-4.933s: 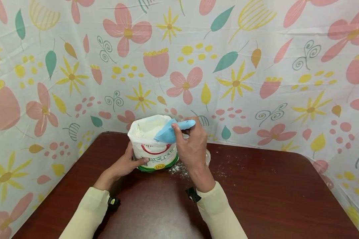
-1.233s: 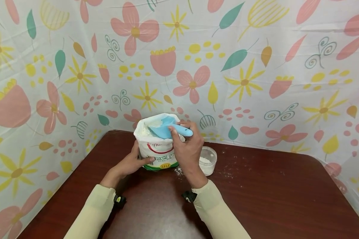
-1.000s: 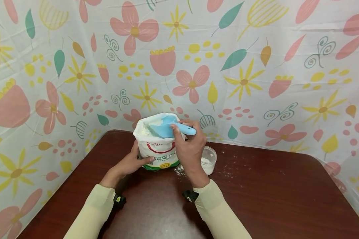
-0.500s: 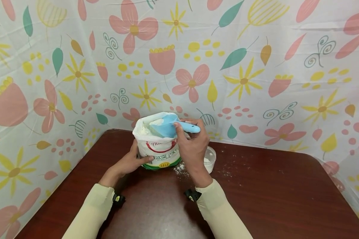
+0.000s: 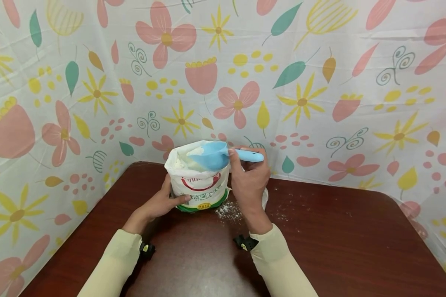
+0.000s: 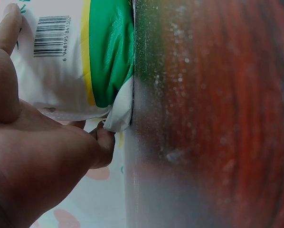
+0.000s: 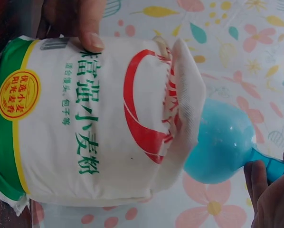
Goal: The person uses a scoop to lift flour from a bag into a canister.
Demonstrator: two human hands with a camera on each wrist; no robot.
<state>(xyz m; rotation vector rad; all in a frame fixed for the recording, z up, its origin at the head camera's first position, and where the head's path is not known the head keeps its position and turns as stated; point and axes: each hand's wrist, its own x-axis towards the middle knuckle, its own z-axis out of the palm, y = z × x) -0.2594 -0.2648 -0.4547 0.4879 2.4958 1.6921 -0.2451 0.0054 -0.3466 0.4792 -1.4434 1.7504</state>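
An upright white flour bag (image 5: 198, 187) with a green base stands with its top turned open, white flour (image 5: 182, 161) inside. My left hand (image 5: 157, 206) holds it from the left, thumb on the front, other fingers at the side; in the left wrist view that hand (image 6: 42, 156) lies along the bag's lower side. My right hand (image 5: 250, 181) grips the handle of a blue scoop (image 5: 212, 156). The scoop's bowl is over the bag's right rim, its tip still within the mouth. In the right wrist view the scoop (image 7: 222, 142) is partly hidden by the rim.
Behind my right wrist a clear round tub (image 5: 265, 199) is nearly all hidden. Spilled flour (image 5: 229, 211) lies on the dark red table (image 5: 193, 255) beside the bag. A flowered cloth (image 5: 301, 136) hangs close behind the table.
The scoop has moved right and partly out of the bag's mouth, its handle now more level. My right hand went with it and covers more of the tub. My left hand stays on the bag.
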